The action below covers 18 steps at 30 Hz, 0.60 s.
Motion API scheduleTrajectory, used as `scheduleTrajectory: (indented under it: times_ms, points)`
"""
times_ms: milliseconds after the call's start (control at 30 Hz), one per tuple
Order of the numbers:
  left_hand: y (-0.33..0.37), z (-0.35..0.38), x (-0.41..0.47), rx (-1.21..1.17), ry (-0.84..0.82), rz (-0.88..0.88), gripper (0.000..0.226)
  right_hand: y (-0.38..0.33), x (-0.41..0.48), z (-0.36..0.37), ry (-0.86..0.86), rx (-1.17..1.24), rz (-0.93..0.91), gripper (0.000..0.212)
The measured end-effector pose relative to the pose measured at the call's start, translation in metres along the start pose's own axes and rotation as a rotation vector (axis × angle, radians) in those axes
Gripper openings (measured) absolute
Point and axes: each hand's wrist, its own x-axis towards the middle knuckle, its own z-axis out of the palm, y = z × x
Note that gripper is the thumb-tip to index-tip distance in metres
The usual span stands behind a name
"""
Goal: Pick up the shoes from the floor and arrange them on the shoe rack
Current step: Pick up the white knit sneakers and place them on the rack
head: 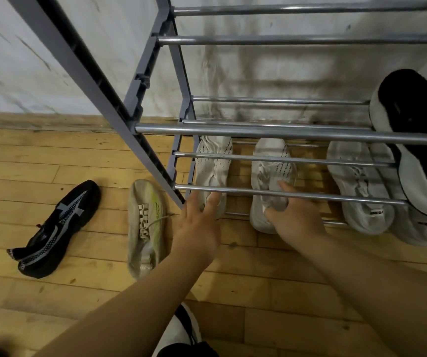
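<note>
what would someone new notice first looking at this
Two bare hands reach under the grey metal shoe rack: the left hand and right hand each rest on a white knit shoe on the bottom tier. Left of the rack, a black shoe and beige shoe lie on the wooden floor.

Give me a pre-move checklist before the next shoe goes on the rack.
1. Left white shoe on bottom tier: ok, left hand at its heel.
2. Second white shoe seated: cannot tell, right hand covers its heel.
3. Hands free: left open, ok; right cannot tell.
4. Shoes left on floor: not ok, beige shoe and black shoe remain.
5. Room on rack: ok, middle bars bare at left.
</note>
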Motion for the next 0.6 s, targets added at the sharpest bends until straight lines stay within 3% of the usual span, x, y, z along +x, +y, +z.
scheduleTrajectory:
  times_ms: [167, 600]
  points:
    - [-0.006, 0.002, -0.015, 0.041, 0.063, -0.005, 0.077, -0.009, -0.008, 0.016, -0.002, 0.082, -0.072, 0.067]
    - [-0.027, -0.003, -0.029, -0.014, -0.060, 0.057, 0.091, -0.040, -0.020, 0.029, -0.106, 0.101, -0.061, 0.072]
